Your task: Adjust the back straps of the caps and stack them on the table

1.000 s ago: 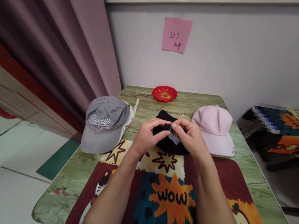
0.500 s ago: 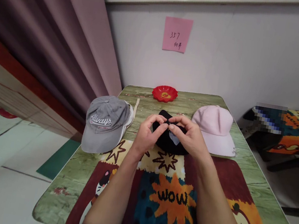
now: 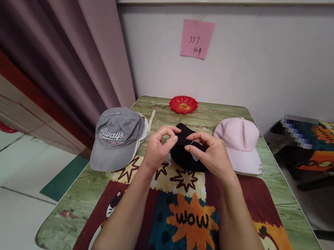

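A black cap (image 3: 188,158) lies at the middle of the table, with part of a pale patch showing under my right hand. My left hand (image 3: 160,147) is closed in a pinch at the cap's left side, thumb and index finger meeting on its strap edge. With thumb and fingers, my right hand (image 3: 212,151) grips the strap on the other side, where a small shiny piece shows. What lies right under the fingertips is hard to make out. To the left is a grey cap (image 3: 117,133) with white lettering, stacked over a whitish one. A pale pink cap (image 3: 238,139) sits to the right.
Behind the caps stands a red scalloped dish (image 3: 183,104). A patterned mat (image 3: 164,235) covers the near part of the green wood-look table (image 3: 66,210). A pink note (image 3: 196,39) is stuck on the wall. Purple curtains (image 3: 103,46) hang at left; a stool (image 3: 331,156) stands at right.
My hands have moved apart: the left fingers shifted left, away from the right ones. More of the black cap shows between them, and my right hand covers more of its patch.
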A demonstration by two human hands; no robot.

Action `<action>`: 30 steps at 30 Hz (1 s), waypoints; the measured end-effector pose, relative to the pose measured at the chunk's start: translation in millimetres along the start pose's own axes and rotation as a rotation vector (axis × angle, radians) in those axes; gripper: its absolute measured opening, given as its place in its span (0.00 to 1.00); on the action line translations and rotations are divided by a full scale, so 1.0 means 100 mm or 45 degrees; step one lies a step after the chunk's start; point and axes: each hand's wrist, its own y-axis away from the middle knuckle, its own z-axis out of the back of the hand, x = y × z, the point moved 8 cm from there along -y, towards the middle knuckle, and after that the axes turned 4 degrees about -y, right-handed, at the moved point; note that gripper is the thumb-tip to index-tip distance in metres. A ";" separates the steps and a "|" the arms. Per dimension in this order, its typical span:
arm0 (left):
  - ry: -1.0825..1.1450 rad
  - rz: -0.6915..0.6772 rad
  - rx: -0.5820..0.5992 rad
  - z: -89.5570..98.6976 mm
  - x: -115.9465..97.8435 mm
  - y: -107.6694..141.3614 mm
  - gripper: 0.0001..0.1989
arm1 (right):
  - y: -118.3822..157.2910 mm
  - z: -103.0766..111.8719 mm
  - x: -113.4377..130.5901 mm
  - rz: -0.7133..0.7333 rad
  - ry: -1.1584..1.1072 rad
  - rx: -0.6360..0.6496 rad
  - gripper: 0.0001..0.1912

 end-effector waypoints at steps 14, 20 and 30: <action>-0.066 -0.030 0.336 -0.25 0.01 0.03 0.12 | 0.02 -0.04 0.07 0.081 0.017 0.145 0.15; -0.055 -0.035 0.263 -0.09 0.07 -0.01 0.05 | 0.04 0.16 -0.02 0.018 -0.060 0.097 0.24; -0.037 0.006 0.153 0.00 0.13 -0.02 0.07 | 0.02 0.29 -0.11 0.029 0.066 0.035 0.13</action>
